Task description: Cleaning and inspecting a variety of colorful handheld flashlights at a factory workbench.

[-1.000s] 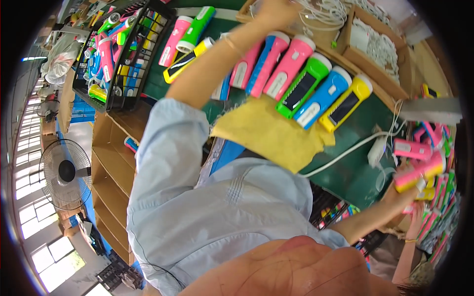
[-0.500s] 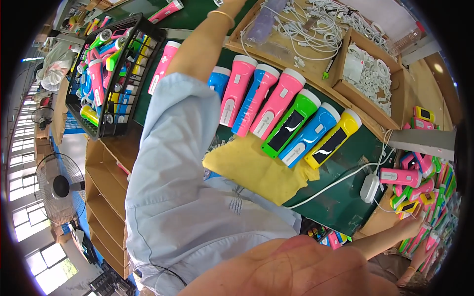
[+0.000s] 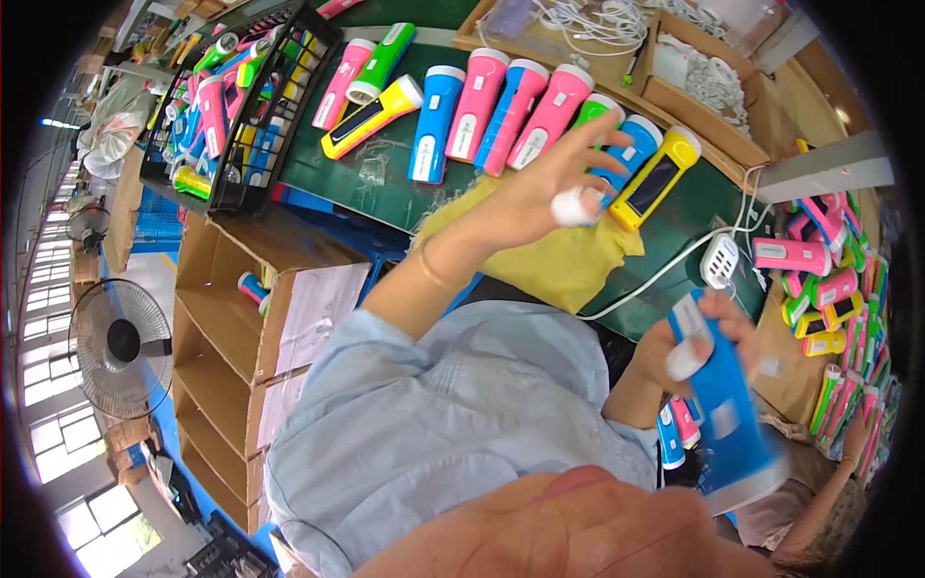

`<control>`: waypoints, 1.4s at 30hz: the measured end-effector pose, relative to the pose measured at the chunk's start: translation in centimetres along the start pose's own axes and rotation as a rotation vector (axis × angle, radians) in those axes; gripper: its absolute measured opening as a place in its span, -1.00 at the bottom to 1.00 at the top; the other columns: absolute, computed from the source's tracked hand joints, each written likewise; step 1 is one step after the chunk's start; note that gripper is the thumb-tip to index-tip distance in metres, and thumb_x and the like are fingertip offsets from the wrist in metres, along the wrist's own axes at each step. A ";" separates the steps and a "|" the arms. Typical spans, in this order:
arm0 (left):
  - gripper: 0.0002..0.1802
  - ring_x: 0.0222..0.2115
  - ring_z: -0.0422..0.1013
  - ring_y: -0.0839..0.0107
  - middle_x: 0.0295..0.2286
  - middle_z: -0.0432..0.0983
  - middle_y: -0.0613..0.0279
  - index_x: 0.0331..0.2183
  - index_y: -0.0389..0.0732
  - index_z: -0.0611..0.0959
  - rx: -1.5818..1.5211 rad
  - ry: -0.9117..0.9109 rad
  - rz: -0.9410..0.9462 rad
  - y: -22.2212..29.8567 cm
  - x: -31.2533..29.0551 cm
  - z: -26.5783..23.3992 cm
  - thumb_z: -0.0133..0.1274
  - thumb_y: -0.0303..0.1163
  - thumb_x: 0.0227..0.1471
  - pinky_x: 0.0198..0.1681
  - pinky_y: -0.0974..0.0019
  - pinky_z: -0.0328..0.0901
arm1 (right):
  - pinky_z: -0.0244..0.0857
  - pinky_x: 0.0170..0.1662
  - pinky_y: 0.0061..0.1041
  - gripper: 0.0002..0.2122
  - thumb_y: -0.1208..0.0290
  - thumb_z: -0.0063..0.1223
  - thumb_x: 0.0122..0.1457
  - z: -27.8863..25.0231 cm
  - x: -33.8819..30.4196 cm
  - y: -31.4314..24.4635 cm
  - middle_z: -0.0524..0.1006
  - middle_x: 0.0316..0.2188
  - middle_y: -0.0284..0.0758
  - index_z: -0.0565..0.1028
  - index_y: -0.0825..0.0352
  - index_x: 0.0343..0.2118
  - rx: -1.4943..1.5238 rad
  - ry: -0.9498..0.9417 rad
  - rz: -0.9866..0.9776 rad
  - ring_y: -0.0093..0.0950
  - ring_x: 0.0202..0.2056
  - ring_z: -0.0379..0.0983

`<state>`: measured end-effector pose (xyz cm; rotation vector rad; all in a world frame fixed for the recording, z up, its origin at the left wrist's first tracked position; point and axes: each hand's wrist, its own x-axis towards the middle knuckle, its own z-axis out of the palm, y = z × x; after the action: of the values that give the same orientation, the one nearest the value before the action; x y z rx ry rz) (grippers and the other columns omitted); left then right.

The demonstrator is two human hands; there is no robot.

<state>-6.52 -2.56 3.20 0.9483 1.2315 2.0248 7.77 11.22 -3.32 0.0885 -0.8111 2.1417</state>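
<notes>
My left hand (image 3: 528,193) is raised over the yellow cloth (image 3: 549,258), its fingers spread and nothing in them. A white covering wraps one fingertip. Behind it the hand partly hides a green flashlight (image 3: 595,108) and a blue flashlight (image 3: 631,144) in the row. To the right, my right hand (image 3: 718,332) grips another blue flashlight (image 3: 725,400), held tilted off the table and blurred at its lower end. The row also has pink flashlights (image 3: 479,101) and a yellow flashlight (image 3: 657,178). Further left, a yellow flashlight (image 3: 371,118) lies aslant beside pink and green ones.
A black crate (image 3: 236,144) full of flashlights stands at the left. Cardboard shelves (image 3: 226,332) and a fan (image 3: 123,339) are below it. At the back are cables (image 3: 597,29) and a box of white parts (image 3: 670,91). A charger (image 3: 718,260) lies right, near piled flashlights and a co-worker's arm (image 3: 848,453).
My left arm has drawn back from the far side of the table, uncovering flashlights at the left. A blue flashlight now shows in my right hand. The view has shifted.
</notes>
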 end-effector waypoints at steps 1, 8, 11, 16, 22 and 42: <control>-0.03 -0.05 0.24 0.32 0.00 0.17 0.06 0.14 -0.25 0.10 0.194 -0.047 0.030 -0.7 -0.2 -0.7 0.19 -0.04 -0.20 -0.01 0.25 0.16 | 0.29 -0.20 -0.51 -0.61 0.36 0.15 -0.04 -0.2 -0.3 -0.3 0.47 -0.27 -0.29 0.38 0.38 -0.13 -0.617 -0.193 0.015 -0.42 -0.27 0.42; -0.59 -0.40 0.42 0.56 -0.41 0.53 0.31 -0.22 -0.28 0.52 0.134 0.111 -0.208 -1.9 -3.0 3.0 0.19 -0.41 -0.20 -0.32 0.45 0.34 | 0.28 -0.25 -0.47 -0.60 0.32 0.16 -0.03 1.0 -1.6 -0.1 0.47 -0.38 -0.16 0.37 0.47 -0.18 -0.982 -0.634 0.400 -0.38 -0.36 0.44; -0.73 -0.51 0.45 0.43 -0.49 0.49 0.21 -0.32 -0.30 0.48 -0.233 0.317 -0.342 -3.1 -3.1 2.7 0.14 -0.43 -0.12 -0.42 0.38 0.38 | 0.31 -0.24 -0.52 -0.61 0.42 0.03 0.08 -0.9 -2.9 -1.1 0.45 -0.30 -0.18 0.31 0.49 -0.04 -0.913 -0.387 0.474 -0.44 -0.29 0.43; -0.69 -0.52 0.43 0.39 -0.46 0.42 0.16 -0.26 -0.27 0.36 -0.396 0.169 -0.511 -2.7 -2.1 3.3 0.07 -0.37 -0.03 -0.47 0.34 0.39 | 0.04 -0.56 -0.77 -0.69 0.47 -0.17 0.17 -2.3 -2.8 -3.2 0.43 -0.53 -0.40 0.32 0.39 -0.01 -0.896 -0.246 0.567 -0.72 -0.56 0.27; -0.50 -0.59 0.37 0.40 -0.47 0.42 0.12 -0.11 -0.28 0.35 -0.552 0.217 -0.612 -3.0 -0.9 3.3 0.00 -0.14 0.01 -0.50 0.34 0.34 | -0.07 -0.63 -0.75 -0.69 0.46 -0.19 0.18 -0.4 -3.3 -3.4 0.30 -0.68 -0.49 0.30 0.37 0.00 -0.870 -0.059 0.523 -0.74 -0.67 0.13; -0.24 -0.22 0.33 -0.05 -0.22 0.29 -0.29 -0.06 -0.50 0.14 1.075 0.519 0.114 -2.9 4.7 -0.1 0.18 -0.38 -0.21 -0.16 0.15 0.26 | 0.00 -0.55 -0.78 -0.84 0.52 0.02 0.07 0.9 0.0 -4.5 0.42 -0.54 -0.44 0.49 0.43 -0.29 -0.665 -0.217 0.632 -0.74 -0.61 0.19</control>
<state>-9.06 2.18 1.85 0.9352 2.7319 1.6564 10.85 12.72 -0.23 -0.3269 -1.8299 2.3169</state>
